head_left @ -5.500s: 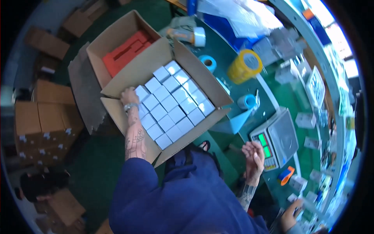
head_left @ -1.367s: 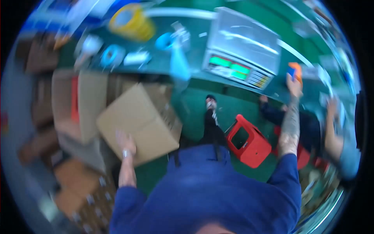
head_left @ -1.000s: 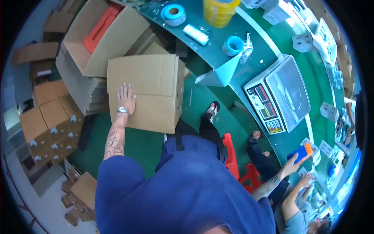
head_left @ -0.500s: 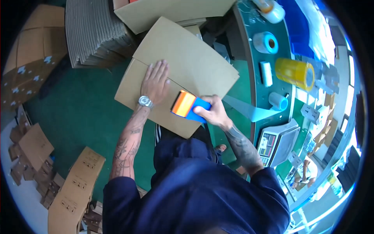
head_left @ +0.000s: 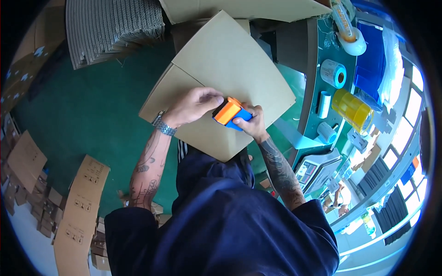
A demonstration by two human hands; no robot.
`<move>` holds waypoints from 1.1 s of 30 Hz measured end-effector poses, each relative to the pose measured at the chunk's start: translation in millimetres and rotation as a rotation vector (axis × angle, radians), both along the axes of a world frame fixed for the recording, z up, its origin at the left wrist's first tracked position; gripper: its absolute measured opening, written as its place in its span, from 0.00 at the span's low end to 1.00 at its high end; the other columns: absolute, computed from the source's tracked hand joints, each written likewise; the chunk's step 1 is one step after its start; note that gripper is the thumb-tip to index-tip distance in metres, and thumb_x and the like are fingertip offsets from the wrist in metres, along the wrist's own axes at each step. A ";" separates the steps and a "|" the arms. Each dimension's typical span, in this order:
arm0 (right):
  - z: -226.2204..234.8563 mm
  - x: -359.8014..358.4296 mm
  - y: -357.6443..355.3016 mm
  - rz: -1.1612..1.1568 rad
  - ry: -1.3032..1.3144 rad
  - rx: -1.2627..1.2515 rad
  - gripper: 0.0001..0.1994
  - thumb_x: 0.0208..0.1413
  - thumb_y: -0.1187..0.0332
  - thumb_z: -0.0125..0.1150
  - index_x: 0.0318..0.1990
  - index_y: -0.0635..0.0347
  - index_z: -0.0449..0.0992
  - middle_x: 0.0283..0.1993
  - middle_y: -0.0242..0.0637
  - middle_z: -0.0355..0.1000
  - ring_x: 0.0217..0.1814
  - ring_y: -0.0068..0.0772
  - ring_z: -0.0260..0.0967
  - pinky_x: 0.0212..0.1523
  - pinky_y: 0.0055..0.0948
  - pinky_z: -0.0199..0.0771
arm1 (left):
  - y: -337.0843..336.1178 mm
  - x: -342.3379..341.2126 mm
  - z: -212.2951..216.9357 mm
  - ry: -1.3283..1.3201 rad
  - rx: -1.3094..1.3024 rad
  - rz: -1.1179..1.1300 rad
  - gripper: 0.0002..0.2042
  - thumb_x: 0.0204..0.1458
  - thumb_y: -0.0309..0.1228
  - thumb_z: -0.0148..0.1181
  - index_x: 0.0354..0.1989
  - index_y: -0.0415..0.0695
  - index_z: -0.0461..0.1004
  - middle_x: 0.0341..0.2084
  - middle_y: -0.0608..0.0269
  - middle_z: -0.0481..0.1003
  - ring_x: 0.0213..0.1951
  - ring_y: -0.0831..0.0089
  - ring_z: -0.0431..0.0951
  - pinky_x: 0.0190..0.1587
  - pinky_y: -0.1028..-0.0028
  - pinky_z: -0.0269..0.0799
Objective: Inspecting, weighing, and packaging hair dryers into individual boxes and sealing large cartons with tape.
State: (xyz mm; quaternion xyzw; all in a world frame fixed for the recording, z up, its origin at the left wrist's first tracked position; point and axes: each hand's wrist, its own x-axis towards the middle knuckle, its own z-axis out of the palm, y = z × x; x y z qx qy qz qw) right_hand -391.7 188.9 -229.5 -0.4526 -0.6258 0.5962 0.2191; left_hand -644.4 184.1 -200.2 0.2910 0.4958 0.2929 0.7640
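A brown cardboard box point(head_left: 235, 55) with shut flaps stands in front of me, its flap seam running diagonally across the top. My right hand point(head_left: 253, 121) is wrapped round an orange and blue tape dispenser point(head_left: 228, 113), held over the box. My left hand point(head_left: 195, 106), with a metal watch on the wrist, is at the dispenser's dark toothed end. Its thumb and fingers are pressed together there; what they pinch, if anything, is too small to make out.
At the upper left is a stack of flat cardboard point(head_left: 113, 32). An open carton point(head_left: 248, 10) stands beyond the box. The green bench point(head_left: 313, 78) on the right bears a yellow tape roll point(head_left: 352, 109), film rolls and a scale point(head_left: 315, 170). Cardboard pieces point(head_left: 83, 207) lie lower left.
My left hand has lifted from lying flat on the box and moved right to the dispenser's end, fingers now closed. The dispenser has shifted slightly right and up; the whole view has also shifted.
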 end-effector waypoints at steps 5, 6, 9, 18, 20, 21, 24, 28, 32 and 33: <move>21.3 -5.4 2.3 0.027 -0.098 -0.131 0.17 0.44 0.61 0.72 0.28 0.70 0.76 0.19 0.35 0.69 0.17 0.23 0.59 0.20 0.20 0.62 | 9.9 5.9 23.5 0.468 0.029 -0.086 0.09 0.53 0.28 0.56 0.38 0.40 0.79 0.26 0.61 0.79 0.24 0.76 0.73 0.28 0.76 0.68; 38.9 -13.5 8.4 0.021 -0.194 -0.197 0.18 0.45 0.61 0.71 0.27 0.71 0.76 0.18 0.34 0.68 0.16 0.22 0.59 0.19 0.20 0.61 | 7.3 7.3 23.9 0.520 0.031 0.009 0.08 0.52 0.28 0.57 0.35 0.40 0.80 0.23 0.62 0.78 0.22 0.75 0.72 0.26 0.76 0.67; 60.7 9.0 8.1 0.018 -0.375 -0.239 0.18 0.47 0.60 0.70 0.26 0.72 0.76 0.16 0.33 0.67 0.15 0.20 0.57 0.17 0.19 0.60 | 19.4 -21.9 25.1 0.837 0.134 0.135 0.07 0.51 0.27 0.57 0.35 0.41 0.80 0.22 0.63 0.79 0.20 0.74 0.73 0.25 0.75 0.68; 47.8 29.3 -21.8 -0.080 -0.542 -0.180 0.21 0.47 0.57 0.71 0.22 0.71 0.75 0.13 0.33 0.66 0.13 0.22 0.57 0.16 0.20 0.61 | 64.2 -108.9 -62.9 0.996 0.024 0.127 0.12 0.51 0.34 0.60 0.39 0.38 0.79 0.29 0.60 0.81 0.30 0.67 0.79 0.36 0.74 0.73; 48.7 20.6 -21.2 -0.099 -0.540 -0.200 0.22 0.46 0.56 0.72 0.20 0.71 0.75 0.12 0.35 0.66 0.12 0.24 0.58 0.16 0.22 0.63 | 51.3 -115.9 -92.5 1.002 0.008 0.066 0.15 0.50 0.36 0.61 0.41 0.38 0.78 0.32 0.57 0.81 0.34 0.64 0.80 0.39 0.72 0.74; 50.3 22.1 -19.6 -0.121 -0.552 -0.205 0.22 0.46 0.56 0.72 0.20 0.71 0.75 0.12 0.35 0.66 0.12 0.24 0.58 0.16 0.22 0.63 | 54.4 -109.9 -101.8 0.987 0.019 0.047 0.15 0.50 0.36 0.61 0.41 0.38 0.78 0.32 0.57 0.81 0.34 0.64 0.80 0.39 0.72 0.74; 53.6 26.2 -18.9 -0.154 -0.540 -0.216 0.22 0.46 0.56 0.72 0.20 0.70 0.75 0.12 0.34 0.66 0.12 0.25 0.57 0.16 0.22 0.63 | 58.3 -94.7 -116.7 1.160 0.276 0.029 0.17 0.49 0.36 0.62 0.45 0.40 0.77 0.39 0.55 0.79 0.39 0.61 0.79 0.43 0.70 0.73; 62.4 39.0 -22.0 -0.070 -0.565 -0.206 0.21 0.46 0.55 0.72 0.21 0.69 0.76 0.13 0.33 0.66 0.12 0.25 0.57 0.17 0.23 0.63 | 43.3 -131.9 -151.1 1.000 0.014 -0.082 0.21 0.47 0.36 0.63 0.50 0.42 0.74 0.47 0.53 0.77 0.44 0.57 0.78 0.47 0.68 0.73; 76.4 141.1 -65.8 -0.036 -0.670 -0.203 0.23 0.47 0.51 0.69 0.23 0.67 0.78 0.13 0.33 0.66 0.12 0.27 0.58 0.19 0.26 0.64 | 40.9 -80.1 -56.8 1.448 0.346 0.043 0.20 0.45 0.31 0.60 0.49 0.41 0.73 0.40 0.54 0.79 0.39 0.59 0.78 0.43 0.68 0.73; 81.3 168.2 -78.6 -0.061 -0.672 -0.212 0.23 0.47 0.51 0.69 0.23 0.67 0.78 0.13 0.33 0.66 0.12 0.27 0.58 0.19 0.26 0.64 | 30.0 -62.4 -40.7 1.472 0.485 0.135 0.15 0.47 0.27 0.56 0.46 0.41 0.74 0.37 0.56 0.78 0.36 0.60 0.77 0.42 0.66 0.73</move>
